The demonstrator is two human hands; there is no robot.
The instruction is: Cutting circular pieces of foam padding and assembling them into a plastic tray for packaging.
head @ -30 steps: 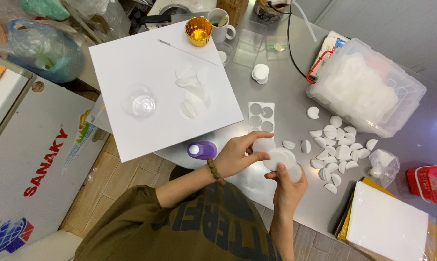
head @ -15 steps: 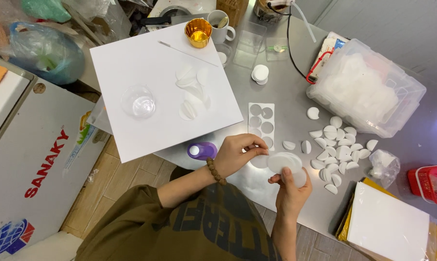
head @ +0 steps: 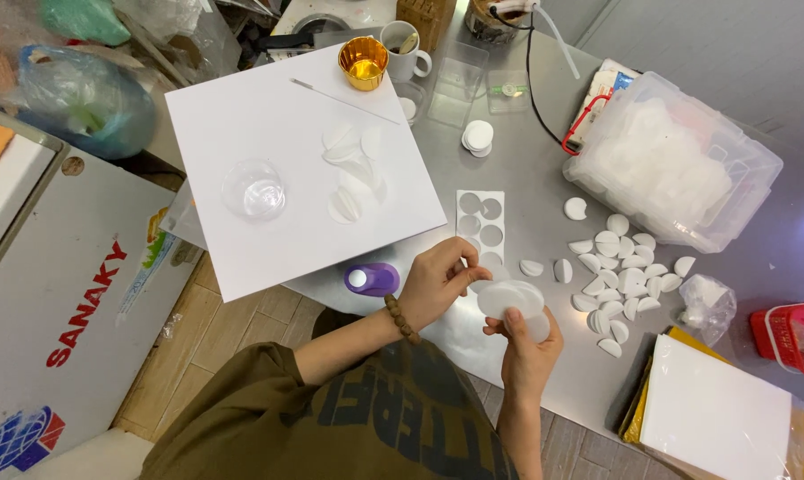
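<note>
My right hand [head: 528, 348] holds a white paper disc [head: 510, 299] flat above the near edge of the steel table [head: 526, 178]. My left hand [head: 439, 283], with a bead bracelet at the wrist, pinches the disc's left rim. A purple round punch [head: 372, 278] lies just left of my left hand. A white sheet with round holes [head: 480, 216] sits beyond my hands. Many folded white paper circles [head: 623, 274] are scattered to the right.
A large white board [head: 277, 160] carries a clear round dish [head: 253, 189] and several folded paper pieces [head: 351, 169]. A gold cup [head: 363, 62], a mug [head: 404, 52], a clear plastic bin [head: 678, 169], a white pad [head: 713, 418] and a red basket [head: 793, 336] stand around.
Both hands shifted slightly toward me and to the right with the disc; my left hand slid from on top of the disc to its left edge.
</note>
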